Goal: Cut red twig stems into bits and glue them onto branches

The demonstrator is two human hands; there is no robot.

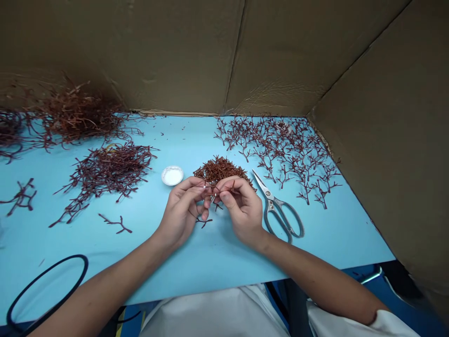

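My left hand [184, 205] and my right hand [244, 209] meet over the middle of the table, fingertips pinched close together. Between them is a thin reddish-brown twig [212, 186], gripped from both sides. Small pale tips show at the left fingers; I cannot make out what they are. Just behind the hands lies a heap of short brown twig pieces [220, 167], partly hidden by the fingers. A loose branched twig [204, 223] rests under my left hand. Left of the heap stands a small white dish [172, 175] with white contents. Grey-handled scissors [277, 206] lie open beside my right hand.
Many forked twigs [280, 145] are spread at the back right. A pile of branched twigs [115, 168] and a larger tangle [77, 114] lie at left. A black cable [52, 267] loops over the front left. Cardboard walls [182, 56] border the blue table [333, 238].
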